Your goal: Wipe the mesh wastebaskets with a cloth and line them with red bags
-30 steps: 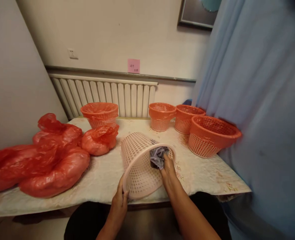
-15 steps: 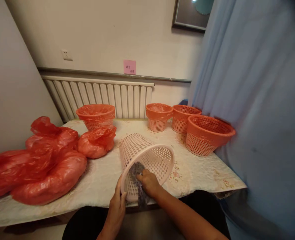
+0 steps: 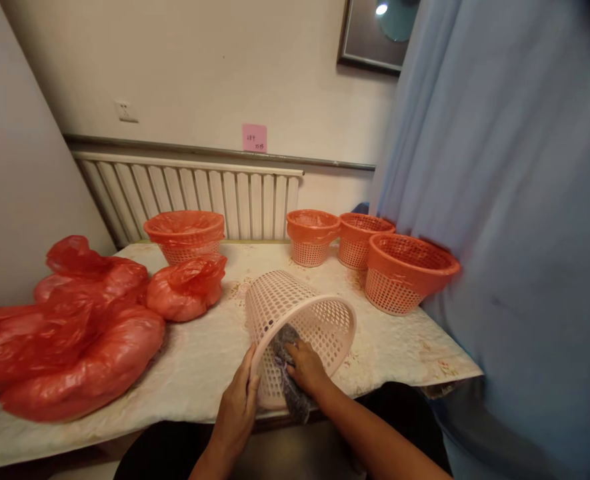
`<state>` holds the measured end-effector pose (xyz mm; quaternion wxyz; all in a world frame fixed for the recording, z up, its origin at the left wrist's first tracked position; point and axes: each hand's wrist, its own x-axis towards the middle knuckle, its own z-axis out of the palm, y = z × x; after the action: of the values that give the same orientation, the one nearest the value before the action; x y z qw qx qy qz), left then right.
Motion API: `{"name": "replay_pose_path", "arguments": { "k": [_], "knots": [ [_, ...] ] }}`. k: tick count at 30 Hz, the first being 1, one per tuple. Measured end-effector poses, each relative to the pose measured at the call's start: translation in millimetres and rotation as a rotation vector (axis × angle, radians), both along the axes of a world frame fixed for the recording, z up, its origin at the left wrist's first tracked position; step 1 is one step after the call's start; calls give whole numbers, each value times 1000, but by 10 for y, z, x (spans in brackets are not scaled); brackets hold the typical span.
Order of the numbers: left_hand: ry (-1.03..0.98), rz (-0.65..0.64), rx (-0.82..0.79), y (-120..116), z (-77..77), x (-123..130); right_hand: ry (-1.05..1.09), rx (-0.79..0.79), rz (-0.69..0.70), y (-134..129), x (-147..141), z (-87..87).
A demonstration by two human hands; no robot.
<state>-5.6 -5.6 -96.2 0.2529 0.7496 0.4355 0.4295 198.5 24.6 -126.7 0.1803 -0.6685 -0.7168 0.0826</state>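
Note:
A pale pink perforated plastic basket (image 3: 275,297) lies tipped on its side at the table's front edge, its round mouth turned toward me. My left hand (image 3: 238,400) grips the rim on the left, thumb on the outside near me and the other fingers partly hidden behind it. Inside the mouth, my right hand (image 3: 305,367) is closed on a dark grey cloth (image 3: 295,393) and presses it against the inner wall. One end of the cloth hangs down over the rim.
Red plastic bags (image 3: 85,360), tied and full, cover the table's left side. A red-lined basket (image 3: 185,233) stands behind them. Three more lined baskets (image 3: 399,287) stand at the back right beside a blue curtain (image 3: 515,233). The patterned tablecloth (image 3: 199,373) shows between.
The view has shifted slightly. The basket has turned a little and sits slightly further right, and my right hand has shifted with the cloth along its inner wall. My left hand stays on the rim.

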Motion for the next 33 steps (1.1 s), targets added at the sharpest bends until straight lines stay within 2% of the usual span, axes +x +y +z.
{"name": "replay_pose_path", "arguments": {
  "k": [3,9,11,14,17,20,23,25,28,33],
  "knots": [
    [37,-5,44,6,54,26,72,2,-3,-6,-67,-15],
    [47,-54,154,4,304,33,189,12,154,-123,-195,100],
    [62,-59,163,-9,397,45,118,13,195,-220,-103,131],
    [103,-99,136,-18,520,109,-152,-2,214,-303,222,211],
    [115,-139,94,11,624,229,-282,9,152,-265,636,403],
    [45,-118,84,79,747,352,-310,82,75,-182,956,720],
    [-25,-135,77,138,892,419,-325,225,-14,-124,1101,1034],
    [-54,-147,56,150,971,434,-307,290,-78,-95,1112,1144],
    [-76,-138,39,130,1024,439,-258,242,-145,-46,1036,1085],
    [-95,-159,53,41,1079,457,-190,98,-115,33,720,668]
  ]
}}
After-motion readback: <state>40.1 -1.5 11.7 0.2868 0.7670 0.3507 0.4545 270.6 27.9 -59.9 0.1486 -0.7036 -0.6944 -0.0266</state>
